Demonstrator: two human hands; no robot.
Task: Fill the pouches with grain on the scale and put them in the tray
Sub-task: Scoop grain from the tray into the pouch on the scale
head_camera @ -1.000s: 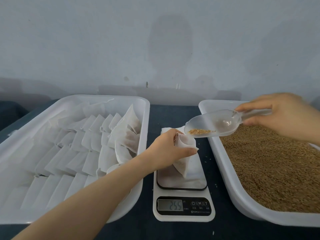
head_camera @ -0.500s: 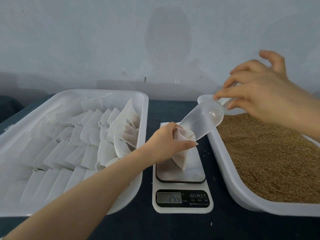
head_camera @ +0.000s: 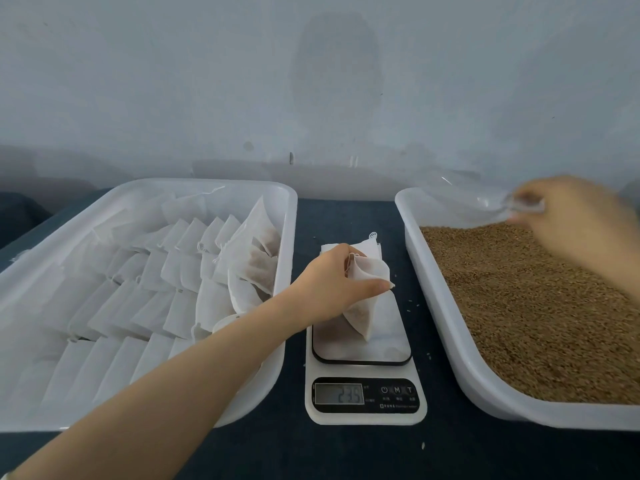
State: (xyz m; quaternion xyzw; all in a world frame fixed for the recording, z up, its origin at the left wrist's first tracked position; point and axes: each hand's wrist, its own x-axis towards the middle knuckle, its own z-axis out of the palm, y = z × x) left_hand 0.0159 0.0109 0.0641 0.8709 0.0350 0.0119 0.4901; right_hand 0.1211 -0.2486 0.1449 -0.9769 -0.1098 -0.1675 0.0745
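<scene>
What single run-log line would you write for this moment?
left hand: holds pouch on scale | right hand: holds scoop over grain tray, blurred | filled pouches in left tray

I see my left hand (head_camera: 332, 285) pinching a pouch's (head_camera: 367, 306) open top, the pouch standing on the scale (head_camera: 363, 351) with grain showing through its lower half. Flat pouches (head_camera: 367, 245) lie just behind the scale. The tray (head_camera: 207, 184) to the left holds rows of flat pouches and a few filled ones (head_camera: 259, 261) at its right wall. Over the bin (head_camera: 448, 327) of grain (head_camera: 536, 306), my blurred right hand (head_camera: 571, 216) seems to pinch the clear scoop's (head_camera: 485, 199) handle.
</scene>
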